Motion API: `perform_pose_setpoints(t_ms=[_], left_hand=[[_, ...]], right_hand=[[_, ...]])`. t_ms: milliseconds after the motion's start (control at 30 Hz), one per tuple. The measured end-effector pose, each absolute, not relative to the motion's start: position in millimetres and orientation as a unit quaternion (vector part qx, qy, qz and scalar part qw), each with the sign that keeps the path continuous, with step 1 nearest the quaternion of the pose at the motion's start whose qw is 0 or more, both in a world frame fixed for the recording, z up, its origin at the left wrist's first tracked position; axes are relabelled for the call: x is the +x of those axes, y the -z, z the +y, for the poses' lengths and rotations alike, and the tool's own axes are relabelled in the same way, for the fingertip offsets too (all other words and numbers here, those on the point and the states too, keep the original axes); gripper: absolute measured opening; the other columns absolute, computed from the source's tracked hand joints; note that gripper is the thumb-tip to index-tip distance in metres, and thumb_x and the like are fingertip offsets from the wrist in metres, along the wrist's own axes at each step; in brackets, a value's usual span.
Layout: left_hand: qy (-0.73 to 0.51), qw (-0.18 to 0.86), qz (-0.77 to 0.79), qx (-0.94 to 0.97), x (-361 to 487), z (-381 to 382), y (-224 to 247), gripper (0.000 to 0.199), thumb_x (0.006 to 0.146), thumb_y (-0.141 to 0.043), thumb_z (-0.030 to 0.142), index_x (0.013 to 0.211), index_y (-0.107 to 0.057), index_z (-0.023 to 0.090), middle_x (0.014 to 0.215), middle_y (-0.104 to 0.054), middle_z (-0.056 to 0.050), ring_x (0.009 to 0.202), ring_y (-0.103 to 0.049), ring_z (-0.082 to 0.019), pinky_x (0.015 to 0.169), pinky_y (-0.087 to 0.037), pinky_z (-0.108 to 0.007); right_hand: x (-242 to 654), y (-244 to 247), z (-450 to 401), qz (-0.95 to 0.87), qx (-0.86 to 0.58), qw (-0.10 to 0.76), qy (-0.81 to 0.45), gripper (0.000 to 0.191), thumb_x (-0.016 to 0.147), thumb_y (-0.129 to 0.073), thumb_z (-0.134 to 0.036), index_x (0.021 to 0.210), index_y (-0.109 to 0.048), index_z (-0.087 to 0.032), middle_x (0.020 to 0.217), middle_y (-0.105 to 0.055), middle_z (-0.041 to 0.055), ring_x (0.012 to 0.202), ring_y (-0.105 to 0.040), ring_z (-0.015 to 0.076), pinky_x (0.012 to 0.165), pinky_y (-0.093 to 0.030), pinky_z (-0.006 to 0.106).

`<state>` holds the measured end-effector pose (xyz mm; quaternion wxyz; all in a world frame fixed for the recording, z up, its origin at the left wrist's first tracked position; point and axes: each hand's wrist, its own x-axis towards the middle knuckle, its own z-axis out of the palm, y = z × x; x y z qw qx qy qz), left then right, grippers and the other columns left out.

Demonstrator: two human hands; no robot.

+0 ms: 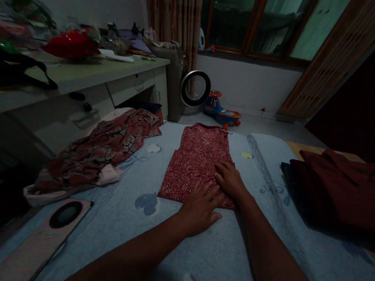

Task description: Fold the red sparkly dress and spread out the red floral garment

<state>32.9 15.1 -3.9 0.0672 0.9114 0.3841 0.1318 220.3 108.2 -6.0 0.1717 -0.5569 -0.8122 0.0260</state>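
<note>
Red speckled garment (197, 156), one piece, lies flat at the middle of the blue cover (148, 172), its far end reaching the cover's far edge. Two hands rest on it: the left hand (200, 210) spreads its fingers over the near edge, and the right hand (231, 180) lies along the right edge; both are loose and unclenched, grasping nothing. Bare strips of cover run along the garment's left and right sides, with a wider stretch on the near side. To the left lie one crumpled printed cloth (103, 142) and, nearer, one pale flat device (42, 241) with a black disc. Well apart at right sits one stack of dark folded clothes (351, 191); its layers cannot be counted. Beyond the far edge stand one washing machine (174, 83) and one ride-on toy (222, 113).
</note>
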Motion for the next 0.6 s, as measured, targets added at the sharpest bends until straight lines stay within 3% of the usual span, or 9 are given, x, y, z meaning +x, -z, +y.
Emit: perform_pose_setpoints(t_ms=[167,300,433,533,600], left_hand=[[-0.13,0.071,0.384,0.911,33,14,3,0.059,0.096,-0.044,0.055,0.149,-0.039,0.027,0.159,-0.035,-0.007,0.148,-0.026,-0.032,0.12,-0.018,-0.061],[-0.128,0.085,0.379,0.912,30,13,1,0.059,0.096,-0.044,0.055,0.148,-0.04,0.027,0.158,-0.037,-0.009,0.146,-0.029,-0.033,0.118,-0.02,-0.062],[-0.169,0.121,0.363,0.908,26,16,-11,0.05,0.098,-0.045,0.05,0.141,-0.047,0.025,0.151,-0.047,-0.009,0.14,-0.039,-0.029,0.117,-0.026,-0.056],[-0.23,0.132,0.385,0.884,22,23,-19,0.028,0.101,-0.042,0.035,0.119,-0.059,0.022,0.13,-0.06,-0.007,0.123,-0.052,-0.022,0.113,-0.036,-0.044],[-0.242,0.116,0.419,0.868,19,29,-20,0.02,0.098,-0.045,0.028,0.108,-0.062,0.021,0.118,-0.062,-0.007,0.114,-0.054,-0.022,0.108,-0.04,-0.043]], right_hand=[[228,15,124,-0.828,-0.542,0.141,-0.028,0.054,0.1,-0.039,-0.041,0.146,-0.046,-0.014,0.151,-0.046,0.0155,0.139,-0.042,0.025,0.114,-0.032,0.044],[230,13,138,-0.819,-0.555,0.143,-0.033,0.053,0.099,-0.038,-0.041,0.142,-0.049,-0.012,0.151,-0.046,0.0174,0.14,-0.041,0.0263,0.114,-0.032,0.045],[221,-4,146,-0.795,-0.555,0.237,-0.066,0.043,0.095,-0.042,-0.034,0.127,-0.059,-0.011,0.132,-0.06,0.017,0.124,-0.053,0.0251,0.106,-0.04,0.04],[206,-16,145,-0.773,-0.532,0.332,-0.093,0.034,0.092,-0.045,-0.028,0.118,-0.063,-0.015,0.118,-0.065,0.0119,0.111,-0.058,0.0223,0.1,-0.044,0.037],[194,-19,142,-0.789,-0.499,0.335,-0.125,0.029,0.091,-0.045,-0.021,0.11,-0.068,-0.017,0.11,-0.068,0.0087,0.104,-0.06,0.0206,0.096,-0.045,0.036]])
